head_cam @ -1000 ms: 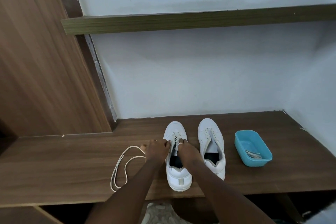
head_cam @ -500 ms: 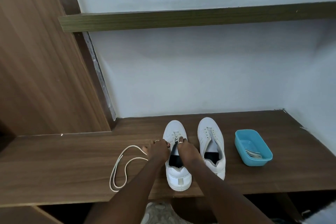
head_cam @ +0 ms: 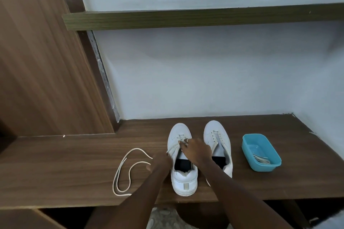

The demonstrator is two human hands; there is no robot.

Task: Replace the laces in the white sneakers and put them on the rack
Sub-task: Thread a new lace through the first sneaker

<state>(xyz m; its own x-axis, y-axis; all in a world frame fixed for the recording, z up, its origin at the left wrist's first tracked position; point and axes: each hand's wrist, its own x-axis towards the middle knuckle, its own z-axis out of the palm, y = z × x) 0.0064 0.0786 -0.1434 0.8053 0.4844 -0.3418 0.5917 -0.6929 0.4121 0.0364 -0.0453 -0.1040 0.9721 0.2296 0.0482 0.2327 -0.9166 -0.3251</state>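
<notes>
Right hand (head_cam: 197, 151) pinching sneaker (head_cam: 184, 178) lace (head_cam: 174, 148), left hand (head_cam: 161, 161) gripping lace

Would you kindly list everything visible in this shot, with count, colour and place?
left white low-top sneaker: one, white, mid-bench, toe to wall
right white low-top sneaker: one, white, beside it
threaded flat lace: one, cream, in left sneaker's eyelets
loose flat lace: one, cream, bench, left of sneakers
rectangular plastic tub: one, blue, right of sneakers, holding pale laces
dark wooden bench: one, brown, below wall
upper wooden shelf: one, olive-brown, on wall
left hand: one, holds threaded lace beside left sneaker
right hand: one, fingers pinch threaded lace at eyelets
</notes>
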